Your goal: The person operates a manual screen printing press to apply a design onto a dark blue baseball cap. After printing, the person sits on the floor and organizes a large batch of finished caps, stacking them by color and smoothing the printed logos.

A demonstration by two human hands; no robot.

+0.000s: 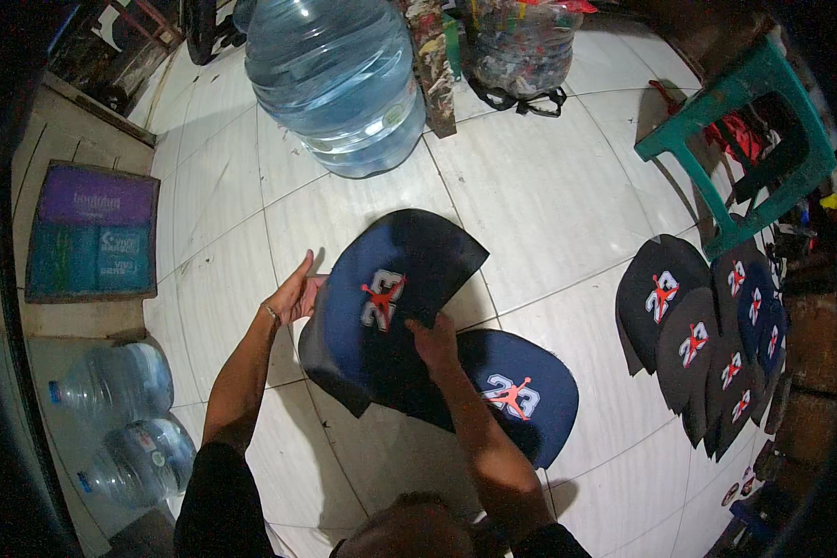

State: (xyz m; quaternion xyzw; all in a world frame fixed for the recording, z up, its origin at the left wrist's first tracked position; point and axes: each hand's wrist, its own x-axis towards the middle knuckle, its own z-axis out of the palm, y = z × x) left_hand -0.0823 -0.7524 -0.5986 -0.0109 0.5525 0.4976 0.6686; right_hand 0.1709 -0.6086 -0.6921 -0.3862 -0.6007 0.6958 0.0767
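A dark navy-and-black cap panel [363,251] with a white-and-red embroidered emblem is raised above the floor. My right hand [434,342] pinches it near its lower right edge, beside the emblem. At its left edge is my left hand [299,293], thumb up and apart, palm showing; its fingertips are partly hidden behind the panel. Under the raised piece, more dark grey fabric [330,372] sticks out at the lower left. Another navy cap panel [539,372] with a similar emblem lies on the tiles, partly covered by my right forearm.
Several dark embroidered panels [684,312] lie overlapping at the right, near a green plastic stool [660,139]. A large water bottle [335,84] stands ahead, with a filled clear container [521,56] beyond it. Two water bottles [126,381] and a purple-and-teal mat [93,205] are at the left.
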